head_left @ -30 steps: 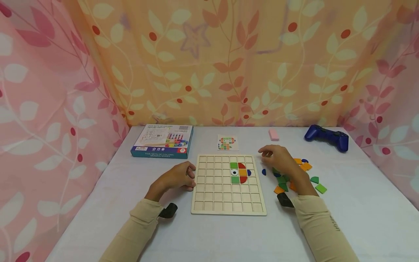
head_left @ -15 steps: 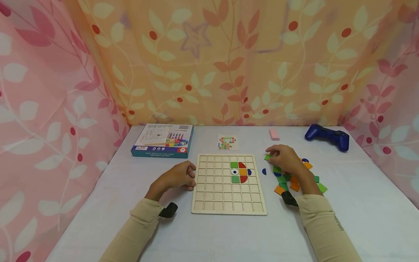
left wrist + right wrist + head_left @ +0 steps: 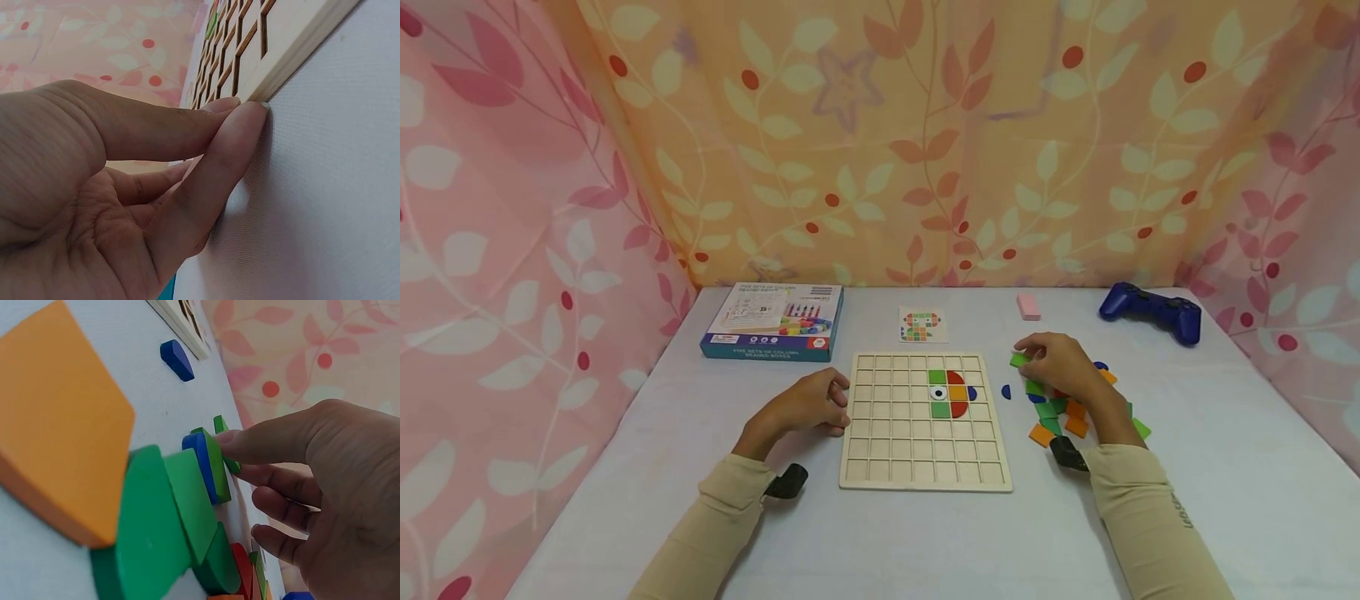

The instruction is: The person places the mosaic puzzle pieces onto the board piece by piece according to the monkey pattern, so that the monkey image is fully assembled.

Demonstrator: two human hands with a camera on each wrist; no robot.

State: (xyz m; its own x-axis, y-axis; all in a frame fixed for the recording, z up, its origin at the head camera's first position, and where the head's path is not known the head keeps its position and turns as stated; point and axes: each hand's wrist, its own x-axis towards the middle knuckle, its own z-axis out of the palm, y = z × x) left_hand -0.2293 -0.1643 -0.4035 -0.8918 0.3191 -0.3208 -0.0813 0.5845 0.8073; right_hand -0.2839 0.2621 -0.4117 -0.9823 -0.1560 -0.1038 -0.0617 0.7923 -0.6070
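While the left hand (image 3: 801, 406) pinches the board (image 3: 922, 451) at its left edge, a green tile (image 3: 1018, 359) right of the board juts boardward from the nearer right hand (image 3: 1060, 364), whether clamped unclear.

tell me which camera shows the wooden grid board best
The head view: it shows the wooden grid board almost whole, with its coloured tiles. The left wrist view shows only part, steeply slanted, beside the left hand; the right wrist view just a sliver up top.
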